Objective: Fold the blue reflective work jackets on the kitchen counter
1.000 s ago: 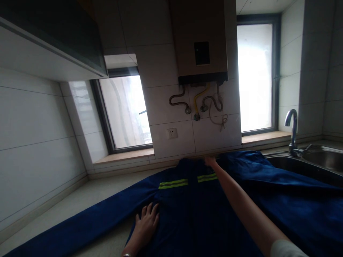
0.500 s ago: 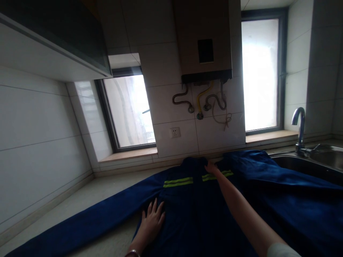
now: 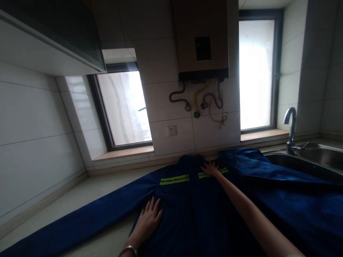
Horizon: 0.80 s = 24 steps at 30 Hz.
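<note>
A dark blue work jacket (image 3: 187, 210) with yellow-green reflective stripes (image 3: 174, 179) lies spread flat on the countertop (image 3: 80, 200), one sleeve stretched far to the left. My left hand (image 3: 148, 218) rests flat on the jacket's lower left side, fingers apart. My right hand (image 3: 210, 167) reaches far forward and lies on the chest near the collar, over the right stripe, with its fingers spread. Neither hand grips the cloth.
A steel sink (image 3: 316, 160) with a curved tap (image 3: 291, 130) sits at the right, the jacket's right part reaching its rim. Tiled walls, two windows, a wall socket (image 3: 172, 130) and a water heater (image 3: 200, 39) with hoses stand behind the counter.
My right hand has slid back from the collar onto the right reflective stripe and its fingers have spread. My left hand has stayed flat on the jacket's left side.
</note>
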Available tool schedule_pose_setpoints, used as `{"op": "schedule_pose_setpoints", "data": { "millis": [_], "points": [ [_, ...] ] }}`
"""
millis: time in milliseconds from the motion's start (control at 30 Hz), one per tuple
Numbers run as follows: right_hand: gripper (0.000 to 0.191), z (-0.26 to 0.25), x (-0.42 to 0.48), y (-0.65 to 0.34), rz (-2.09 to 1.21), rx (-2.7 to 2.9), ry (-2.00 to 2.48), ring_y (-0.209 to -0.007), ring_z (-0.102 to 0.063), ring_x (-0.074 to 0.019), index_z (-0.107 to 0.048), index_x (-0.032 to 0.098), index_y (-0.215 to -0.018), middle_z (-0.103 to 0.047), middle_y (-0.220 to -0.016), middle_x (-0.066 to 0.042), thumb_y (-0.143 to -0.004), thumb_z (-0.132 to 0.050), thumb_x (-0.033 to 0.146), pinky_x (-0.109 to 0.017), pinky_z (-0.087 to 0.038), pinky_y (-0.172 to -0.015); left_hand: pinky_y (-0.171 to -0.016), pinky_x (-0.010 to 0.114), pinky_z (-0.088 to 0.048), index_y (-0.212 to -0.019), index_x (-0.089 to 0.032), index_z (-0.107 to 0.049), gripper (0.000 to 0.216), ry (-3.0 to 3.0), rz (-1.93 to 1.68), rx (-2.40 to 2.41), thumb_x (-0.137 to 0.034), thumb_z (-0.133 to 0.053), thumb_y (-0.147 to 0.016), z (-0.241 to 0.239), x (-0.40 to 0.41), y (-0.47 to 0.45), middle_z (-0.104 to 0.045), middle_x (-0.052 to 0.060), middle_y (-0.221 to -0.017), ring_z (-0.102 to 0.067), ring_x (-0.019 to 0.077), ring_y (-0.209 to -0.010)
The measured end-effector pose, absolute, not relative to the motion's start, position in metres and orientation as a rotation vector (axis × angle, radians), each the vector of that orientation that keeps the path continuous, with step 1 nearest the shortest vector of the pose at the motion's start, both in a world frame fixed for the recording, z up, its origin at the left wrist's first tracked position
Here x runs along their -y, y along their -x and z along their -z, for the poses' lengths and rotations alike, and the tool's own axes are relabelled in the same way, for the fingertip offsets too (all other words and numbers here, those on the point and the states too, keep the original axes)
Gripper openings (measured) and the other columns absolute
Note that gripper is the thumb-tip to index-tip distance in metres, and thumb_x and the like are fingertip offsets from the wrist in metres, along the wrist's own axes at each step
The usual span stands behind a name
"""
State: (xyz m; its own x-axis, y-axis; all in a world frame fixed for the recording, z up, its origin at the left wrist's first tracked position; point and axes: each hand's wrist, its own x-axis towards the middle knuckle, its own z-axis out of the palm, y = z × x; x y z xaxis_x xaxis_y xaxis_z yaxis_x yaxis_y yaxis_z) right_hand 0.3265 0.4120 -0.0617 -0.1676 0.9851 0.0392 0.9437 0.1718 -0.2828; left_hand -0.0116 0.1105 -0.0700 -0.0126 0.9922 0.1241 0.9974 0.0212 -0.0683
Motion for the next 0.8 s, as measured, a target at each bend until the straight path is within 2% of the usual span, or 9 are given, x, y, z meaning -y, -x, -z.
{"op": "schedule_pose_setpoints", "data": {
  "millis": [67, 133, 233, 333, 433, 533, 667, 800],
  "points": [
    [0.071, 0.055, -0.412, -0.327, -0.367, 2.256, 1.953, -0.134, -0.006, -0.0447, -0.028, 0.032, -0.142, -0.014, -0.151, -0.014, -0.081, -0.029, 0.069, -0.073, -0.003, -0.091, -0.109, 0.049, -0.022, -0.143, -0.016, -0.025, 0.067, 2.118, 0.027, 2.186, -0.056, -0.017, -0.089, 0.068, -0.11, 0.01, -0.016, 0.015, -0.15, -0.012, 0.0288, -0.138],
    [0.069, 0.041, -0.412, -0.322, -0.385, 2.251, 2.014, -0.133, -0.01, -0.0466, -0.032, 0.03, -0.14, -0.018, -0.149, -0.016, -0.082, -0.031, 0.066, -0.075, -0.004, -0.088, -0.109, 0.049, -0.019, -0.143, -0.016, -0.023, 0.068, 2.123, 0.015, 2.211, -0.056, -0.016, -0.089, 0.065, -0.11, 0.009, -0.014, 0.015, -0.15, -0.01, 0.0289, -0.138],
    [0.067, 0.019, -0.407, -0.298, -0.333, 2.226, 2.039, -0.129, -0.019, -0.0494, -0.037, 0.02, -0.139, -0.025, -0.144, -0.024, -0.084, -0.036, 0.057, -0.076, -0.002, -0.086, -0.109, 0.048, -0.019, -0.143, -0.016, -0.022, 0.068, 2.118, -0.004, 2.241, -0.056, -0.015, -0.089, 0.063, -0.109, 0.007, -0.012, 0.015, -0.151, -0.01, 0.0291, -0.138],
    [0.069, 0.015, -0.39, -0.253, -0.232, 2.269, 1.898, -0.133, -0.013, -0.0445, -0.025, 0.01, -0.143, -0.014, -0.147, -0.026, -0.087, -0.032, 0.048, -0.068, 0.003, -0.096, -0.109, 0.048, -0.019, -0.143, -0.016, -0.022, 0.068, 2.111, -0.013, 2.243, -0.055, -0.016, -0.088, 0.061, -0.109, 0.005, -0.013, 0.015, -0.15, -0.01, 0.0289, -0.138],
    [0.067, 0.029, -0.37, -0.208, -0.244, 2.419, 1.666, -0.136, -0.009, -0.0379, -0.023, 0.025, -0.145, -0.011, -0.152, -0.013, -0.087, -0.026, 0.058, -0.061, 0.001, -0.102, -0.109, 0.048, -0.019, -0.143, -0.016, -0.024, 0.067, 2.104, -0.012, 2.24, -0.055, -0.016, -0.088, 0.058, -0.107, 0.002, -0.014, 0.014, -0.15, -0.01, 0.0282, -0.138],
    [0.069, 0.043, -0.359, -0.184, -0.388, 2.58, 1.54, -0.136, -0.008, -0.0397, -0.028, 0.039, -0.141, -0.014, -0.152, -0.004, -0.08, -0.023, 0.072, -0.065, 0.002, -0.1, -0.109, 0.047, -0.02, -0.143, -0.017, -0.023, 0.067, 2.091, -0.023, 2.263, -0.054, -0.017, -0.088, 0.054, -0.104, -0.001, -0.014, 0.013, -0.151, -0.011, 0.028, -0.138],
    [0.068, 0.043, -0.364, -0.182, -0.448, 2.61, 1.561, -0.137, -0.003, -0.0384, -0.026, 0.041, -0.14, -0.012, -0.153, -0.002, -0.08, -0.021, 0.073, -0.065, 0.006, -0.099, -0.109, 0.047, -0.019, -0.144, -0.018, -0.022, 0.067, 2.104, -0.017, 2.286, -0.055, -0.015, -0.088, 0.048, -0.101, -0.005, -0.013, 0.013, -0.151, -0.011, 0.0275, -0.138],
    [0.068, 0.033, -0.37, -0.189, -0.474, 2.655, 1.506, -0.137, -0.006, -0.0368, -0.028, 0.041, -0.14, -0.013, -0.152, -0.001, -0.08, -0.026, 0.072, -0.063, 0.0, -0.102, -0.109, 0.045, -0.019, -0.143, -0.017, -0.023, 0.066, 2.096, -0.025, 2.286, -0.053, -0.016, -0.089, 0.044, -0.098, -0.007, -0.013, 0.013, -0.151, -0.012, 0.0266, -0.139]
  ]
}}
